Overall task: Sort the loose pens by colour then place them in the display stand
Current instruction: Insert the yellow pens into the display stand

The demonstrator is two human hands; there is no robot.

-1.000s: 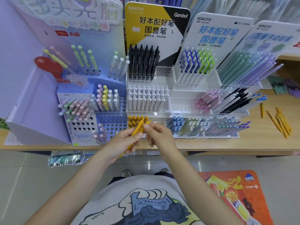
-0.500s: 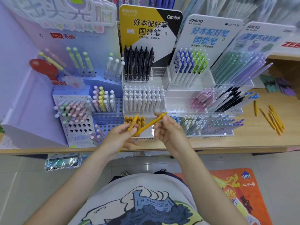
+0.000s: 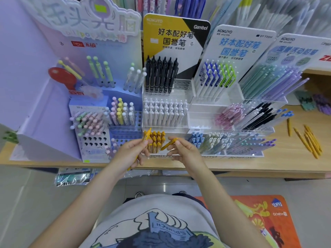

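Yellow plastic shows between the fingers of both hands: the left hand [image 3: 129, 152] is curled round a yellow pen [image 3: 146, 136] that slants up from the palm, its clip end poking above the fingertips, while the right hand [image 3: 184, 149] pinches a second yellow pen [image 3: 168, 143] between thumb and forefinger, tilted with its clip end to the upper right. Half a second ago the two hands were close together with the pens nearly crossing; now they have drawn apart, each with its own pen, and a gap lies open between them. Both hover just in front of the clear acrylic display stand [image 3: 165, 128], whose lowest left compartment holds a cluster of upright yellow pens [image 3: 156, 140] directly behind the fingers. Above that sit tiers of white pens [image 3: 163, 113] and glossy black pens [image 3: 161, 74]. More loose yellow pens [image 3: 310, 140] lie scattered near the right end of the pale wooden desk [image 3: 286, 161], well apart from the hands. Left of the acrylic stand stands a lilac cardboard display [image 3: 44, 104] with round holes in its front. Below the desk's front edge lie grey floor tiles and an orange mat [image 3: 259, 212].
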